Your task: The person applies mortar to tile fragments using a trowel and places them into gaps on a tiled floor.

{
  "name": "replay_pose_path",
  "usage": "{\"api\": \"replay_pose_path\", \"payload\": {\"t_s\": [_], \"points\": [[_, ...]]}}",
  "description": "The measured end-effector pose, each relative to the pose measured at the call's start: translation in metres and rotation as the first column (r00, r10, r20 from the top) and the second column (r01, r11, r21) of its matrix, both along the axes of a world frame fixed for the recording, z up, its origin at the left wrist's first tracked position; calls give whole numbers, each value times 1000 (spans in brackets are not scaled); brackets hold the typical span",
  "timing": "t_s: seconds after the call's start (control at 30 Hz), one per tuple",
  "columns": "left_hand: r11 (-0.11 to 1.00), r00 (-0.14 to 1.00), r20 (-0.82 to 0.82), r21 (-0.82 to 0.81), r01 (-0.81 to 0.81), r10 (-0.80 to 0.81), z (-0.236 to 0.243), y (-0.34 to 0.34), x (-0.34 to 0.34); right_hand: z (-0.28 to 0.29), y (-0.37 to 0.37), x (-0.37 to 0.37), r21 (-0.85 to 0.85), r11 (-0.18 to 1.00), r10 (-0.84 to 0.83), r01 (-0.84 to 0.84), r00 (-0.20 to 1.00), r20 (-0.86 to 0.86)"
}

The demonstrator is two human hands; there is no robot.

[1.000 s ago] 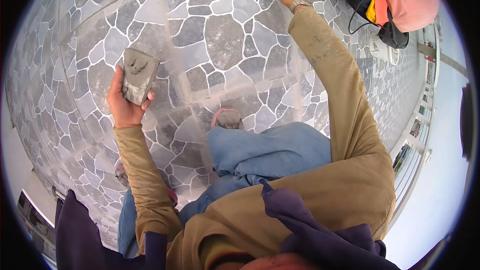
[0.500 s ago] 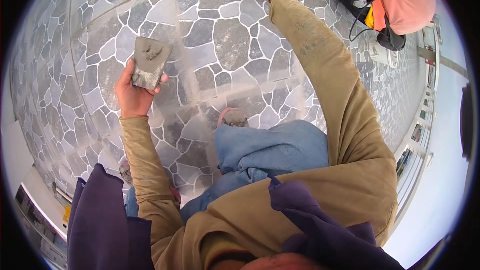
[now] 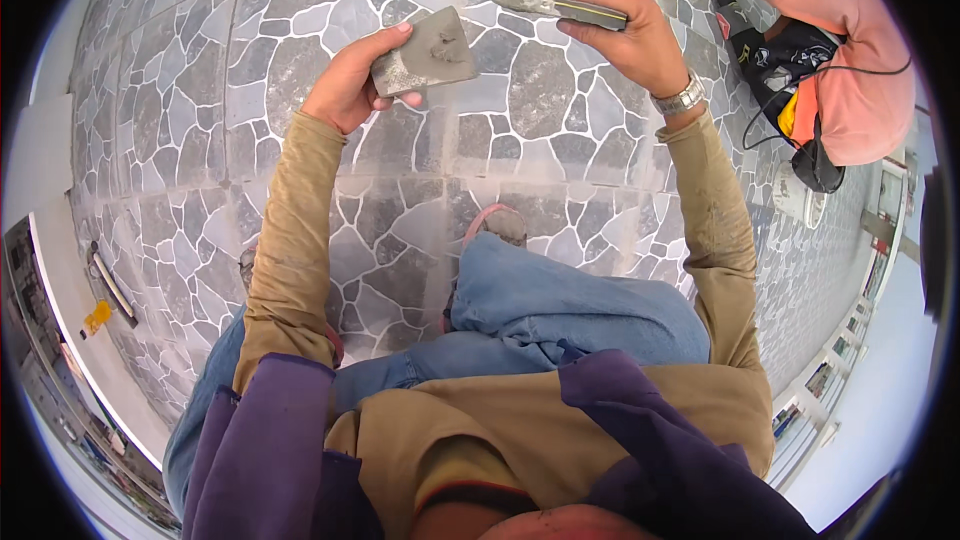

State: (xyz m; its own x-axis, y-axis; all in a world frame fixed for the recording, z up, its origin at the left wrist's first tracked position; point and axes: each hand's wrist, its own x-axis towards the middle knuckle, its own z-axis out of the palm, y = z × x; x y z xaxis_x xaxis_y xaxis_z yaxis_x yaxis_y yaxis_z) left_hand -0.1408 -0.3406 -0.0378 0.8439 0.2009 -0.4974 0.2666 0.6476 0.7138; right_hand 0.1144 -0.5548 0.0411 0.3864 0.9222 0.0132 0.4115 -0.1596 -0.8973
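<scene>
My left hand (image 3: 350, 75) grips a flat, squarish grey board (image 3: 425, 65) with a lump of grey paste on top. To its right, my right hand (image 3: 625, 35), wrist watch on, is closed on a flat narrow tool (image 3: 545, 2), held edge-on with grey paste smeared on its tip. The two held things are apart, over a floor (image 3: 530, 100) of grey stone-pattern tiles with white lines and dusty straight joints.
A co-worker in a pink top (image 3: 850, 110) crouches at upper right, with a black bag and cord (image 3: 800, 60) on them. A white bucket (image 3: 800, 198) stands behind them. At left are a long tool (image 3: 110, 285), a yellow object (image 3: 97, 318) and a pale ledge (image 3: 60, 270).
My right hand has come back from the far upper right toward my left hand, bringing the tool into view. My left hand has risen and moved right, the board turning sideways.
</scene>
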Motion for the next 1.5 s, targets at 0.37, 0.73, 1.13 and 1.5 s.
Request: {"api": "replay_pose_path", "payload": {"t_s": [0.37, 0.73, 1.13, 1.5], "points": [[990, 986, -98, -46, 130, -134, -33, -1, -7, 5, 13, -52, -146, 805, 520, -575, 567, 638], [967, 987, 32, -210, -145, 155, -52, -79, -13, -90, -35, 204, -529, 734, -243, 427, 891, 383], [938, 992, 32, -331, -102, 119, -94, -254, -30, -158, -32, 165, -347, 846, 82, 405, 544, 835], [967, 996, -30, -242, -86, 81, -94, -252, -31, -150, 28, 108, -427, 832, 159, 356, 584, 796]]}}
